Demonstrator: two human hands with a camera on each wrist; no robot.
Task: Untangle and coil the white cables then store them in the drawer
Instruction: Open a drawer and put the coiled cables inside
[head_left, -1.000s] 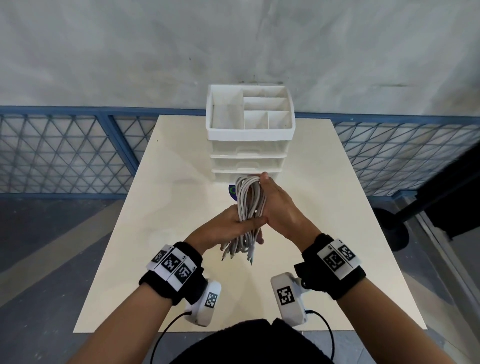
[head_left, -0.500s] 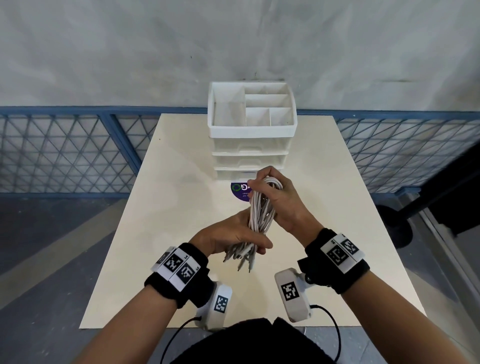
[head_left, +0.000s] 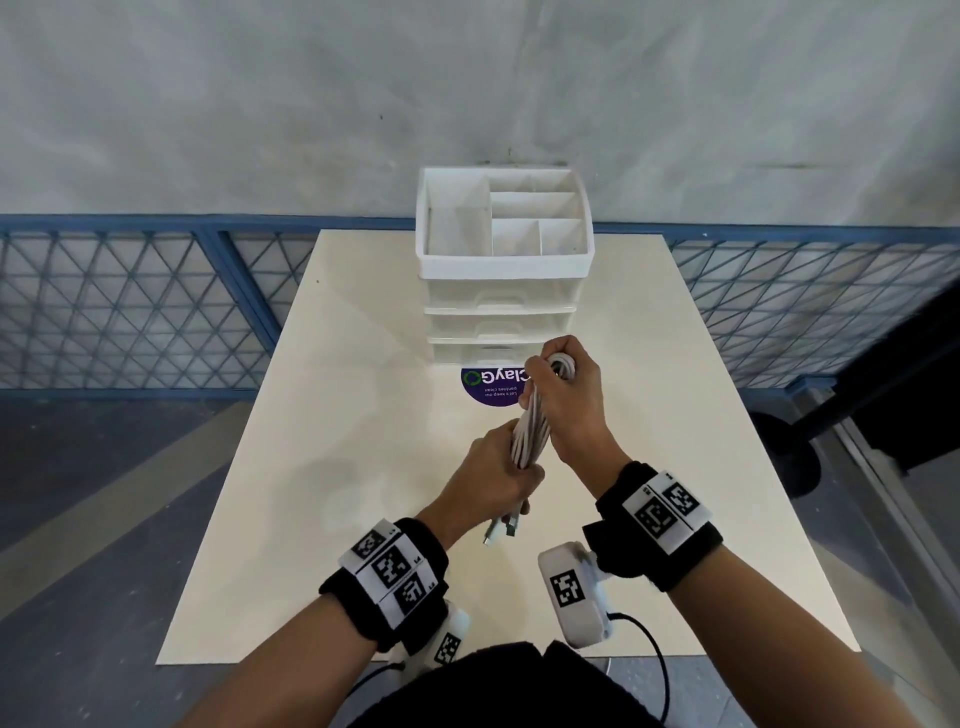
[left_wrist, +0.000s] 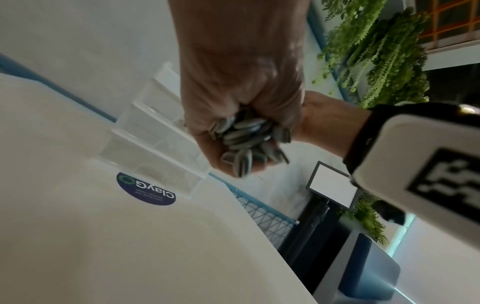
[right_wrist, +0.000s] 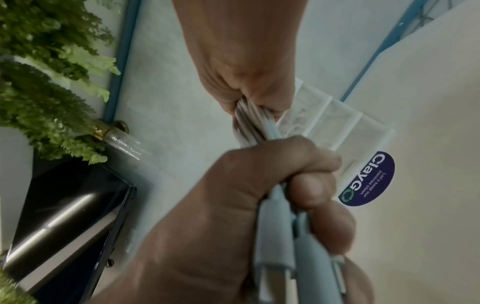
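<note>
Cables look like smooth matt white plastic/rubber sheathing, w/ bare metal plug tips at the low end. Drawer unit is plastic: opaque white glossy-ish top tray, drawers below semi-clear, kinda frosted. Table is a smooth cream top w/ a soft sheen, prob laminate but can't tell for sure. Purple sticker looks glossy. Wrist straps are black cloth, matt, w/ printed white tags; wrist cam housings smooth white plastic. Wall behind is rough matt grey, fence painted blue metal mesh.
</note>
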